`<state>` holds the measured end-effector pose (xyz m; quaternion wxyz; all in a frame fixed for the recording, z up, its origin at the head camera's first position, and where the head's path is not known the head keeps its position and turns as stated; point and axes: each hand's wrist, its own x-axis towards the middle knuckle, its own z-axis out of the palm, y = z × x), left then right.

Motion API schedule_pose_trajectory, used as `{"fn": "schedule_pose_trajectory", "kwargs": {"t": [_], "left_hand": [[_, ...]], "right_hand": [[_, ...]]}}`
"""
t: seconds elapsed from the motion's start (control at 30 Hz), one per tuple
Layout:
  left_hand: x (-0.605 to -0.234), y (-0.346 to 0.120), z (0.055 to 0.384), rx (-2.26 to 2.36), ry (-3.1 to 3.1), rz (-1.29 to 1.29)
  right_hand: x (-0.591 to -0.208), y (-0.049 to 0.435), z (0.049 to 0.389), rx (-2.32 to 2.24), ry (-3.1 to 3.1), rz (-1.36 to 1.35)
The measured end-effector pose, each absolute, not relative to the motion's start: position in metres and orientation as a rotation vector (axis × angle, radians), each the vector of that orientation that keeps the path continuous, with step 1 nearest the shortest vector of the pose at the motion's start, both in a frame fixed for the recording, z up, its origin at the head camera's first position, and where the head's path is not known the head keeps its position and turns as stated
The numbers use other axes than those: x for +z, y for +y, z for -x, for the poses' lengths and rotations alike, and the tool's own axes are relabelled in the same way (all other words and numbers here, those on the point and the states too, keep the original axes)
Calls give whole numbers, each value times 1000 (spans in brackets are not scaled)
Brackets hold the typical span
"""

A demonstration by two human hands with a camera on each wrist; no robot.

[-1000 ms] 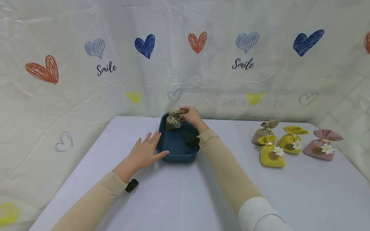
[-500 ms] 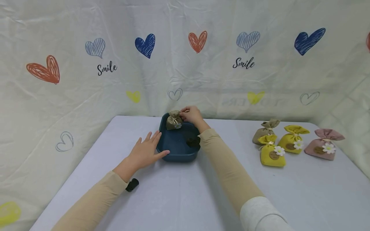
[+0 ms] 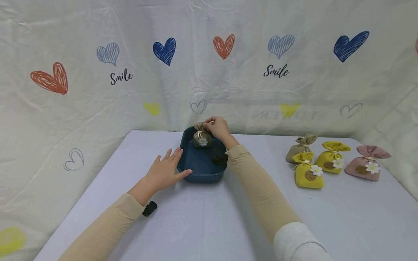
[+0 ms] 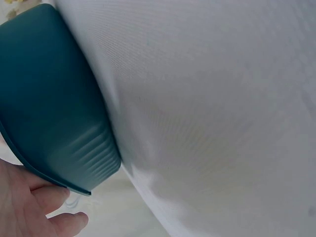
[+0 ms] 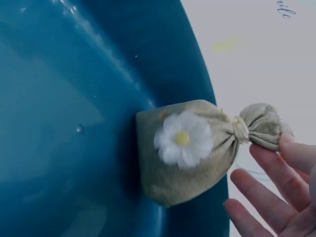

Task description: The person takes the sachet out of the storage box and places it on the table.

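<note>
My right hand pinches the gathered top of a small olive-beige cloth sachet between thumb and forefinger, the other fingers spread beside it. A white flower with a yellow centre decorates the sachet's front. The sachet is inside a dark teal plastic basin, by its far end wall. My left hand lies with fingers spread against the basin's left side, and in the left wrist view its fingertips touch the rim.
Several tied sachets stand on the right of the white table: a beige one, two yellow ones, front and back, and a pink one. A white curtain printed with hearts hangs behind the table.
The sachet in the basin has shifted slightly right and turned so its flower faces forward. My right hand has closed on its top and risen a little. The left hand stays put.
</note>
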<state>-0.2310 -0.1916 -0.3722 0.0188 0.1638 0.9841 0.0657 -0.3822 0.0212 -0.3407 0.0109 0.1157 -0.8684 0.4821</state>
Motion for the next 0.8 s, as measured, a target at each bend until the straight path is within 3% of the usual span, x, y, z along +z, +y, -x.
{"fn": "schedule_pose_trajectory", "kwargs": {"t": [0.8], "left_hand": [[-374, -193, 233, 234, 3056, -510]], "right_hand": [[-313, 38, 367, 1625, -2556, -514]]}}
